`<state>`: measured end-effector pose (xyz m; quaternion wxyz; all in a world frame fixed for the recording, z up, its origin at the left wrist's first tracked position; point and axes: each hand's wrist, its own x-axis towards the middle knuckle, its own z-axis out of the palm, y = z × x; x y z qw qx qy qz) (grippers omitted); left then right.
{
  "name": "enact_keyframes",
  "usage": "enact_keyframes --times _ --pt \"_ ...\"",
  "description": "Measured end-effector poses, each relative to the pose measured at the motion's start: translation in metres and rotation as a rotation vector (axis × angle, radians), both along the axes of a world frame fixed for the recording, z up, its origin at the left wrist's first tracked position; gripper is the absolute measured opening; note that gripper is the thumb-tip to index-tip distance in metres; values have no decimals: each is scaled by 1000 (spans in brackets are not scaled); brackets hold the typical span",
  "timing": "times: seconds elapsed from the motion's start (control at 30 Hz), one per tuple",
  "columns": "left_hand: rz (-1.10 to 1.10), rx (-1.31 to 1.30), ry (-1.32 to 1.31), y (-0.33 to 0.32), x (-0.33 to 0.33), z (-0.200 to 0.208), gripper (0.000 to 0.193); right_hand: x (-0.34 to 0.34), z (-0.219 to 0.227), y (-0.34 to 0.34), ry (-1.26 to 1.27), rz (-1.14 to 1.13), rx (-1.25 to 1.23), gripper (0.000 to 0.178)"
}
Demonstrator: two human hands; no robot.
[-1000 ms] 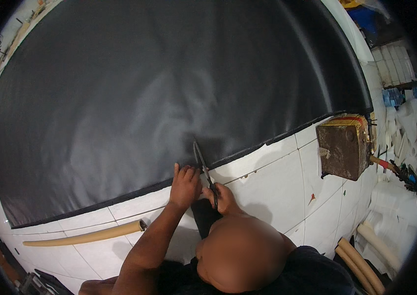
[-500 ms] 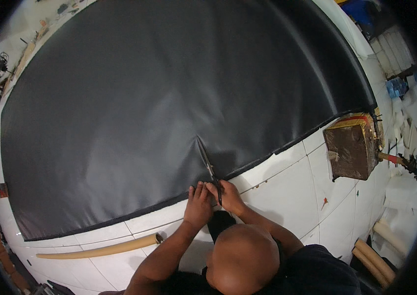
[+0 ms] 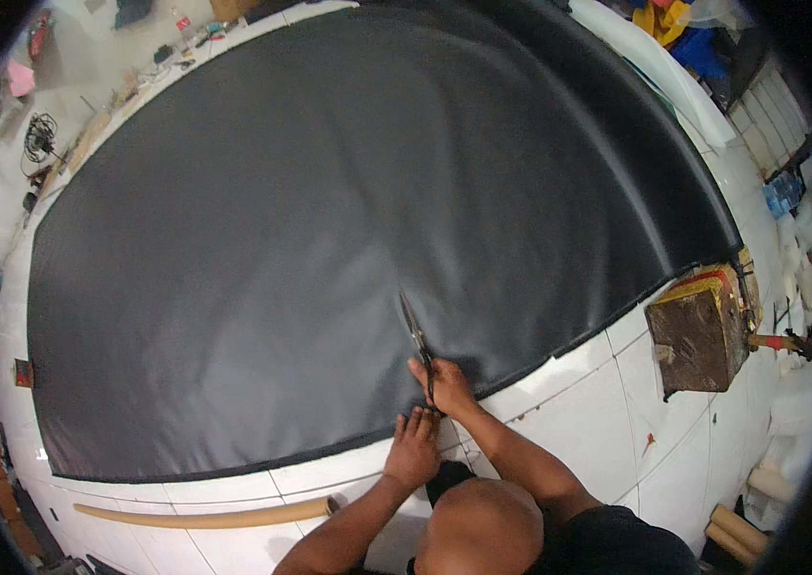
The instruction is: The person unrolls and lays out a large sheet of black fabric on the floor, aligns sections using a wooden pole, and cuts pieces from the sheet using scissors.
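Observation:
A wide black sheet like leatherette point(image 3: 233, 268) lies spread in front of me. My right hand point(image 3: 448, 385) is closed round the handles of long scissors point(image 3: 414, 326), above the near part of the sheet. The blades look nearly together and point away from me over the black surface. Just below it, my left hand point(image 3: 413, 452) rests on the sheet's near edge, its fingers stretched out and holding nothing. Whether the blade tip touches the sheet I cannot tell.
A brown block-like box point(image 3: 698, 340) stands against the sheet's right near edge. A long cardboard tube point(image 3: 205, 517) lies on the white tiled surface point(image 3: 559, 450) at the near left. A small dark red block point(image 3: 24, 372) sits at the left edge, a fan point(image 3: 40, 139) farther off.
My right hand with the scissors has moved forward over the sheet, away from my left hand. The peaked crease at the blade tip has flattened. The whole view has shifted slightly.

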<state>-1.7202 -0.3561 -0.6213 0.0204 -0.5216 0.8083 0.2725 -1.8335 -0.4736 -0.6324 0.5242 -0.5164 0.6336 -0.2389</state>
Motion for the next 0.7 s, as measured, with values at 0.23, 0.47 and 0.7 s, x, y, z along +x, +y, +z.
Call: enact_keyframes --times 0.23,0.47,0.7 --pt "-21 23 -55 -10 1 10 66 3 2 -17 -70 -21 65 56" --pt "-21 14 -37 -4 -6 12 68 17 2 -81 12 56 192 64" --pt "26 113 -36 -24 -20 31 70 25 0 -100 -65 -29 115 62"
